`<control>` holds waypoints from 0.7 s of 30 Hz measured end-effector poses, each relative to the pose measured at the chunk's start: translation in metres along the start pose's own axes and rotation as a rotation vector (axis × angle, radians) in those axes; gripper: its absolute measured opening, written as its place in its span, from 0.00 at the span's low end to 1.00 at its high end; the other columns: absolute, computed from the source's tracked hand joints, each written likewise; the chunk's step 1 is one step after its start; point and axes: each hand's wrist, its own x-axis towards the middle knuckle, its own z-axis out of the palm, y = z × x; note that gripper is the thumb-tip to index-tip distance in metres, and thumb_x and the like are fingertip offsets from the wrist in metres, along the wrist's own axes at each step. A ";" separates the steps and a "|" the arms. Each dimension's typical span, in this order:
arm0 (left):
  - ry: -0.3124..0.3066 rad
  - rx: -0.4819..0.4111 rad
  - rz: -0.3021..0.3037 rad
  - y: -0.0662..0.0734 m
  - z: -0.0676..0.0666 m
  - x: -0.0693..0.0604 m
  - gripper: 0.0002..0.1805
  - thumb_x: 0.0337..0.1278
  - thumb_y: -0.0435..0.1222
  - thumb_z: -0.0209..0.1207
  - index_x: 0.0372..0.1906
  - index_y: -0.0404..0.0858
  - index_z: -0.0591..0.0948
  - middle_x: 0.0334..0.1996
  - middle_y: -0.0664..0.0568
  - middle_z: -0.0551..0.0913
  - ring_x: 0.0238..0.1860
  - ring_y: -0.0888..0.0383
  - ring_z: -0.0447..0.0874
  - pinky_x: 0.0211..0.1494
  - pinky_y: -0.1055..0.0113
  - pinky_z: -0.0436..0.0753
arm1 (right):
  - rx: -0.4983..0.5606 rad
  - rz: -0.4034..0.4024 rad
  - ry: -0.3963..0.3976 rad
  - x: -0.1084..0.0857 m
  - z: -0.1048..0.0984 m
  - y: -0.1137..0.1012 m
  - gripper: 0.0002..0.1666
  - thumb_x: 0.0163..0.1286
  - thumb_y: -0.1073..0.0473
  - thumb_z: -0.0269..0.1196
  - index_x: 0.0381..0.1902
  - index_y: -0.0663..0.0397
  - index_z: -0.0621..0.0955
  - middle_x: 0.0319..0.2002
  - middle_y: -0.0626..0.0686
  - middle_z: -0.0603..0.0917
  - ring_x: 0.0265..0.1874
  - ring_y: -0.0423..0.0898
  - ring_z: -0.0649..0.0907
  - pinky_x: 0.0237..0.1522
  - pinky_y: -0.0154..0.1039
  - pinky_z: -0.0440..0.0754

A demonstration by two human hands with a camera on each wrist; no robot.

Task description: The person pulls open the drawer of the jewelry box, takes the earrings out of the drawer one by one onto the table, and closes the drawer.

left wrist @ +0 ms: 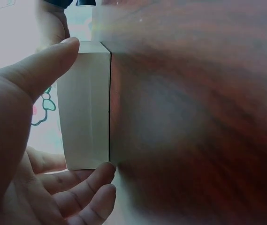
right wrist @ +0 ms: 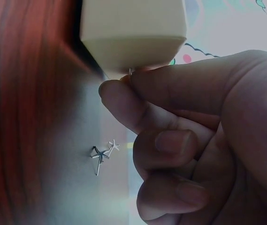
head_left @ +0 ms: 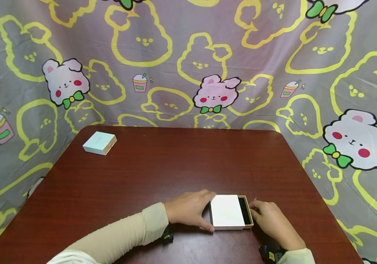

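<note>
A flat box with a white sleeve [head_left: 227,212] lies near the front of the table, its dark-lined drawer [head_left: 245,211] partly out on the right. My left hand [head_left: 188,209] grips the sleeve's left end, with the thumb at one corner and fingers at the other; that end face also fills the middle of the left wrist view. At the drawer's outer end, my right hand [head_left: 271,220] pinches a tiny pull tab [right wrist: 130,72] between thumb and index finger. Beside that hand are small star-shaped metal pieces [right wrist: 100,154], perhaps earrings; one may be a reflection.
A pale blue box [head_left: 100,142] stands at the back left of the brown table [head_left: 175,161]. Behind and along both sides hangs a grey curtain [head_left: 172,33] with rabbit drawings.
</note>
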 end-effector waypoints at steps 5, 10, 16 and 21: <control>0.010 0.001 0.003 0.001 0.002 0.002 0.55 0.40 0.70 0.65 0.70 0.41 0.65 0.59 0.53 0.74 0.56 0.61 0.74 0.53 0.63 0.77 | -0.003 0.003 -0.012 0.000 0.000 -0.001 0.03 0.65 0.62 0.66 0.31 0.55 0.85 0.30 0.46 0.85 0.30 0.42 0.81 0.34 0.46 0.78; 0.024 0.005 0.004 0.003 0.002 0.003 0.54 0.38 0.69 0.66 0.68 0.42 0.67 0.57 0.54 0.75 0.54 0.63 0.75 0.51 0.64 0.78 | -0.007 0.009 -0.021 0.000 0.000 -0.001 0.03 0.64 0.62 0.66 0.32 0.55 0.85 0.30 0.46 0.84 0.29 0.41 0.81 0.34 0.45 0.78; 0.022 0.002 0.001 0.005 0.001 0.004 0.52 0.38 0.68 0.67 0.67 0.43 0.67 0.56 0.54 0.76 0.53 0.63 0.75 0.50 0.64 0.78 | -0.011 0.010 -0.028 0.001 0.000 -0.001 0.04 0.65 0.61 0.66 0.31 0.56 0.85 0.30 0.46 0.84 0.29 0.41 0.80 0.33 0.45 0.77; 0.016 0.002 -0.006 0.007 0.001 0.004 0.53 0.38 0.68 0.67 0.68 0.42 0.67 0.56 0.54 0.75 0.53 0.63 0.75 0.50 0.64 0.78 | -0.017 0.018 -0.036 0.001 0.000 -0.002 0.03 0.64 0.61 0.66 0.32 0.56 0.85 0.30 0.47 0.84 0.29 0.42 0.81 0.33 0.46 0.78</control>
